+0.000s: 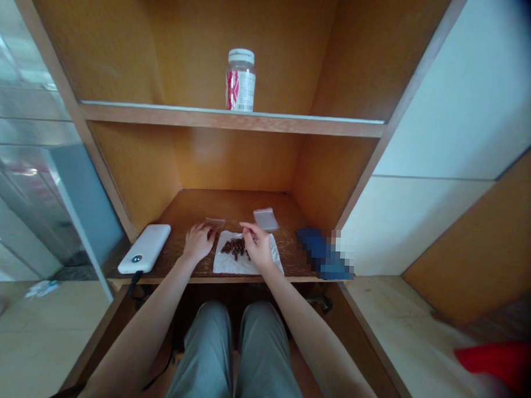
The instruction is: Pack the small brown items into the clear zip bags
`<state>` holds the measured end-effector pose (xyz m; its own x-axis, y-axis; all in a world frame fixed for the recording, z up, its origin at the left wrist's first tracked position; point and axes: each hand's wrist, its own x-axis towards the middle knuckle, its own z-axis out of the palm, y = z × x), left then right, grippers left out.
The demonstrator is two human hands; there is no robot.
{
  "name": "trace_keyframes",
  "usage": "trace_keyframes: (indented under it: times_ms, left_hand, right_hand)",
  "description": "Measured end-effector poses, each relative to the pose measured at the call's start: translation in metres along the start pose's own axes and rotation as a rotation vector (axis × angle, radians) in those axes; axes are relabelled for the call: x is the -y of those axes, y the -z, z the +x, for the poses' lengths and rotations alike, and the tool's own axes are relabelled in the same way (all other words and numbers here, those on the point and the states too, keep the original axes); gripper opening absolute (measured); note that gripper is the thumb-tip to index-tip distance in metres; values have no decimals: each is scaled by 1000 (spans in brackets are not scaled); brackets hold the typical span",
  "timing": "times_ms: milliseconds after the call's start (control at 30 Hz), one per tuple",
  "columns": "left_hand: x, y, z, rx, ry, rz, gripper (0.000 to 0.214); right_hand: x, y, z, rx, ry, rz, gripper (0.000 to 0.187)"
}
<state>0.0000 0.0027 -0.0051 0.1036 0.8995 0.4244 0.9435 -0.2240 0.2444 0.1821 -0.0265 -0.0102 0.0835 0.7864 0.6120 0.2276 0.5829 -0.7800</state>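
My left hand [198, 242] rests low over the board with its fingers bent. Its fingertips meet a small clear plastic zip bag [215, 221], of which mostly the top strip shows. My right hand [258, 247] is above a sheet of white crinkled paper [228, 266], its thumb and fingers drawn together and the index finger pointing left. Anything between those fingers is too small to make out. A pile of dark brown, glossy capsule-like pieces [235, 248] lies on the paper, partly hidden by my right hand. Behind that hand lies another clear zip bag [265, 218], flat.
A white power bank [145, 249] with a black cable lies at the left edge of the wooden board [191, 202]. A dark blue item [318, 250], partly blurred out, is at the right. On the upper shelf [233, 120] stands a clear lidded bottle [240, 82].
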Motion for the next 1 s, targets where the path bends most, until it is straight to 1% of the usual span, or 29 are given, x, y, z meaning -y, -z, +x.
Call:
trace_keyframes:
  times_ms: [67,167,233,267,300,367,467,533,600,667,733,867,1000]
  left_hand:
    - [-3,2,-2,33,7,39,30]
    - [-6,4,-4,17,19,80,32]
    - [-7,5,-5,5,17,87,33]
    - [-8,4,-6,4,20,85,33]
    - [-8,4,-6,6,27,83,32]
    - [-8,4,-7,9,40,83,32]
    - [-9,5,-8,10,47,84,31]
    - [-10,6,-9,15,58,86,31]
    - [-11,8,-9,18,71,89,30]
    - [-11,8,-10,16,70,85,29]
    - [-11,8,-9,20,63,79,28]
    - [-11,7,-9,16,55,92,28]
    - [-12,8,-9,27,71,91,28]
  right_hand:
    - [-1,0,1,-34,10,1,25]
    - [-3,5,11,-186,-4,33,26]
    - [-5,13,23,-306,-29,30,27]
    - [-6,19,30,-343,-52,-5,27]
    - [-7,26,37,-334,-73,-66,29]
    - [-9,38,50,-230,-81,-271,30]
    - [-10,49,60,16,-39,-664,31]
    - [-11,50,60,157,-72,-876,35]
    - [-14,46,58,236,-117,-1018,40]
    - [-16,42,56,266,-121,-1107,44]
    - [-18,40,55,276,-92,-1165,43]
    - [-19,38,54,302,-63,-1204,44]
    - [-18,36,55,306,-137,-1199,46]
